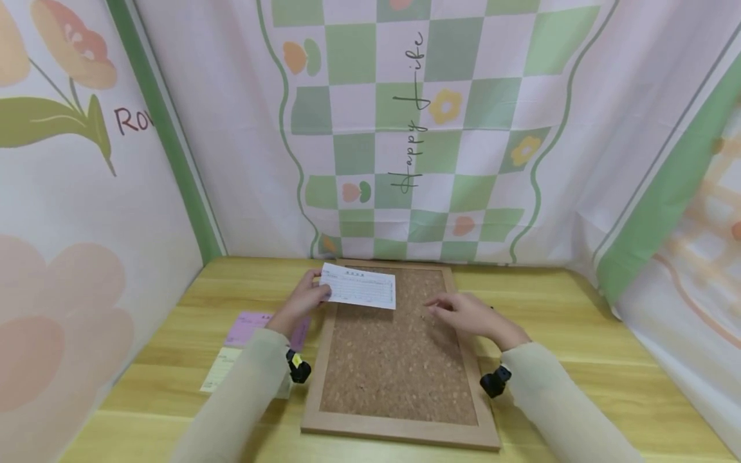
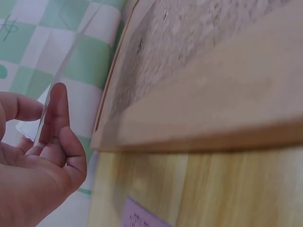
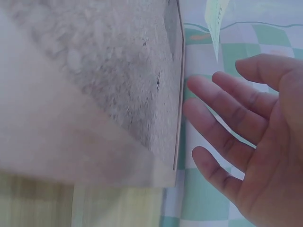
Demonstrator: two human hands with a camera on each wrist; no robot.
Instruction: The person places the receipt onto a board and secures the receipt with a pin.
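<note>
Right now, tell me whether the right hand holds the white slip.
No, the left hand pinches the slip, while the right hand holds nothing.

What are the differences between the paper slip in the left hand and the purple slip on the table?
The held slip is white, the purple slip pinkish purple. The left hand pinches the held slip over the corkboard, while the purple slip lies on the table, partly hidden by the left sleeve. Both are paper with printing.

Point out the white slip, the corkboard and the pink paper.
White slip (image 1: 360, 287), head view: middle of its printed face.
Corkboard (image 1: 399, 366), head view: middle of the bare cork.
Pink paper (image 1: 246, 329), head view: its visible left part.
</note>
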